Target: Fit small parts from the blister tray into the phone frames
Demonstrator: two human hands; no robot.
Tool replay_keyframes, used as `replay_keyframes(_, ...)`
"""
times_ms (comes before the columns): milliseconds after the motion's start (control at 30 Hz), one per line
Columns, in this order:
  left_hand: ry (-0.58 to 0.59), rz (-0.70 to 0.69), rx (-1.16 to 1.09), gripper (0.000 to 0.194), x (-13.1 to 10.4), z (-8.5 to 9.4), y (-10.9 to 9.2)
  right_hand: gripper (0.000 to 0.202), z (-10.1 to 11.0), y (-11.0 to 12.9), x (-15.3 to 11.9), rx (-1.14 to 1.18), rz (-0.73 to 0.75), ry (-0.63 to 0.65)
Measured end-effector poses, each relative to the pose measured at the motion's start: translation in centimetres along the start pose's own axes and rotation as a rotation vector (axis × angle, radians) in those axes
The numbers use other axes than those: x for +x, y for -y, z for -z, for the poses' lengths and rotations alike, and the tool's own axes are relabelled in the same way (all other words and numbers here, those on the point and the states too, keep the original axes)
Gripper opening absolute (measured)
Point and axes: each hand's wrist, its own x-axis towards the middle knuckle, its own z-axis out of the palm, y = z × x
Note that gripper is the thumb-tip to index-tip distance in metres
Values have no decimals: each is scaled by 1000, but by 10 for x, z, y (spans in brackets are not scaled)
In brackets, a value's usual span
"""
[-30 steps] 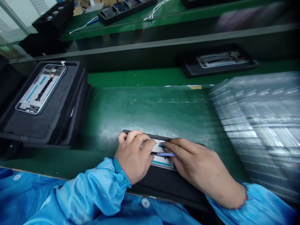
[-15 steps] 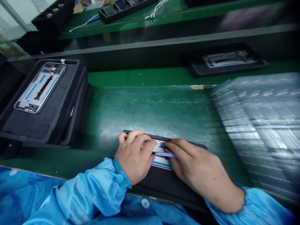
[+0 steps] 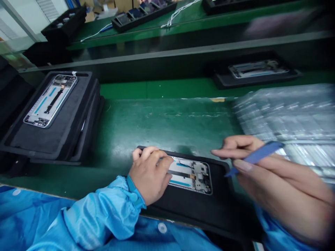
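Head view: 2 hands, 1 blue stick, 3 open phones, 3 dark trays in plain sight at this bench.

Left hand [image 3: 149,174] curled, fingers [image 3: 163,164] pressed down on the near end of 1 phone [image 3: 192,175], back off, circuit parts showing. Phone lying flat in 1 black tray [image 3: 222,205], directly under and just beyond those fingertips, tray on the green mat [image 3: 170,122].

Right hand [image 3: 272,174] lifted clear, off to the side of the tray, blurred. Fingers narrow, pinched on the blue stick [image 3: 255,157]; thumb [image 3: 242,165] beneath, forefinger [image 3: 227,152] stretched out above. Stick tip pointing down toward the tray's far corner, apart from the phone.

Well away from the left knuckles, outward and farther up the bench: 1 stack of dark trays [image 3: 60,132], exact count of layers unclear, top tray holding 1 open phone [image 3: 51,101]. Beyond the right fingertips, across a dark rail: 1 more tray [image 3: 258,78] with 1 phone [image 3: 259,68] in it, blurred. Just past the right hand: 1 pile of clear plastic sheets [image 3: 288,111], count impossible to tell.

Far bench at the top: 1 long tray [image 3: 143,15] of small parts, 1 white cable [image 3: 178,12]. 2 blue sleeves [image 3: 91,216] at the near edge.
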Motion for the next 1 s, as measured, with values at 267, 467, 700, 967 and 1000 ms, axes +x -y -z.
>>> replay_keyframes(267,14,10,8,33,0,1,-2,20,-36,-26,-11,5,35,13)
replay_keyframes(467,24,11,8,32,0,2,-1,6,-38,-29,-12,-54,102,-6)
replay_keyframes(700,29,12,-2,32,0,2,-2,10,-37,-32,-14,-134,124,-18)
replay_keyframes(967,48,27,-8,33,0,3,-3,5,-42,-28,-16,-142,164,0)
replay_keyframes(1000,46,29,-8,32,0,3,-3,5,-43,-28,-16,-142,172,1)
